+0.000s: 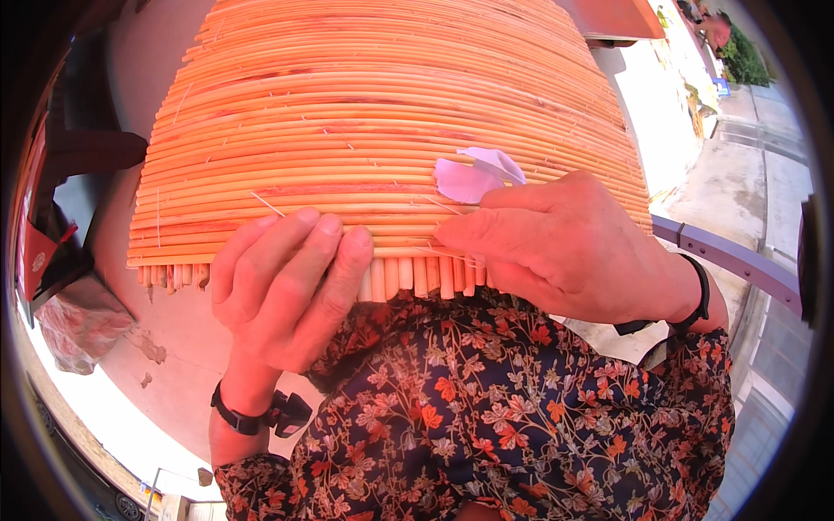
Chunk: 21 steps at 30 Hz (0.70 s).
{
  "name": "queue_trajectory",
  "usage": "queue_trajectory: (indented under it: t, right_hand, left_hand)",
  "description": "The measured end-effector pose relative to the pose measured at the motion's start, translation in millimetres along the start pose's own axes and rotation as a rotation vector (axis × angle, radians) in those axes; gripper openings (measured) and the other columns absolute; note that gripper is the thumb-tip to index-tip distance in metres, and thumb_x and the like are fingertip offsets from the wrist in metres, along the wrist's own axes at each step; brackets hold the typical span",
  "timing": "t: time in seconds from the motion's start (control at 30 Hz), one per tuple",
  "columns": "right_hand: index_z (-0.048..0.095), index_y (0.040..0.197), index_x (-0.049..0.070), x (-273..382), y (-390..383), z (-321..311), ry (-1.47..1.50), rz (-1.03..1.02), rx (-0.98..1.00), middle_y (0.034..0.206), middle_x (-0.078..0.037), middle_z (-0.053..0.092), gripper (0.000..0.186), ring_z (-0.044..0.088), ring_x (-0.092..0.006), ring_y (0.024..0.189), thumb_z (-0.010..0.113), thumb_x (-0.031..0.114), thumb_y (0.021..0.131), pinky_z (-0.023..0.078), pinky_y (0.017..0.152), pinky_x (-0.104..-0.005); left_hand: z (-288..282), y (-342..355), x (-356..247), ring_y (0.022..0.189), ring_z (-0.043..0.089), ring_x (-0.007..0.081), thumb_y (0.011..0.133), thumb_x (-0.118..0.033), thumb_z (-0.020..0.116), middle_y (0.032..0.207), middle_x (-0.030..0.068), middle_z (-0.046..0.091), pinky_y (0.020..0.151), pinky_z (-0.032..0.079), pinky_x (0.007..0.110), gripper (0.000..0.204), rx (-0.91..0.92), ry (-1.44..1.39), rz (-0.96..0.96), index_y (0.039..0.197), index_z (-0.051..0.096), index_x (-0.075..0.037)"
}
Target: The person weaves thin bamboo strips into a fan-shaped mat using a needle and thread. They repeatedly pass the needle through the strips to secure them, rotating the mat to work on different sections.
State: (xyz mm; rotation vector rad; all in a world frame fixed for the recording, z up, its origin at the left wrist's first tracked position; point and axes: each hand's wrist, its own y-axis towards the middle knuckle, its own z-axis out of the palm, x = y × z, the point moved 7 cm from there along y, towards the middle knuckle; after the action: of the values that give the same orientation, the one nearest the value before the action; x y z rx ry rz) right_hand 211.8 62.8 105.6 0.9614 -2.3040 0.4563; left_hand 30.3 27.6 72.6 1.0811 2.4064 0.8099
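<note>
A mat of thin reed stalks (382, 113) bound side by side spreads out before me, tinted orange by the light. Beneath its near edge, a row of cut stalk ends (421, 276) pokes toward me. My left hand (282, 282) grips that edge left of the middle, fingers bent over the top and thumb hidden. To its right, my right hand (565, 247) is closed in a pinch at the edge, by fine pale strands. What its fingertips hold is hidden. A lilac flat piece (469, 178) shows beside its knuckles; I cannot tell its kind. Loose thread ends (268, 204) stick up from the mat.
A purple-grey metal bar (738, 265) runs past the mat at the right. Dark brown furniture parts (95, 152) stand at the left, above a crumpled plastic bag (87, 321) on the ground. Paving (738, 174) stretches away at the far right.
</note>
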Motion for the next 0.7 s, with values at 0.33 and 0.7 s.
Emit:
queue_trajectory:
  t: [0.33,0.7]
  right_hand:
    - [0.073,0.114,0.007,8,5,-7,-0.137,-0.085,0.024,0.076,-0.004,0.056,0.039,0.061,-0.0238,0.061,0.076,0.001,0.076,0.051,0.050,-0.0351]
    - [0.072,0.119,0.008,7,11,-10,-0.130,-0.107,0.095,0.076,-0.004,0.058,0.041,0.061,-0.0236,0.060,0.076,0.005,0.078,0.050,0.051,-0.0350]
  left_hand:
    - [0,2,1,0.099,0.069,0.0209,0.085,-0.011,0.073,0.106,0.0020,0.072,0.089,0.054,0.038,0.021,0.009,-0.009,0.001,0.105,0.079,-0.014]
    - [1,2,1,0.100,0.069,0.0208,0.084,-0.012,0.072,0.106,0.0022,0.072,0.089,0.054,0.037,0.021,0.008,-0.012,-0.003,0.104,0.079,-0.014]
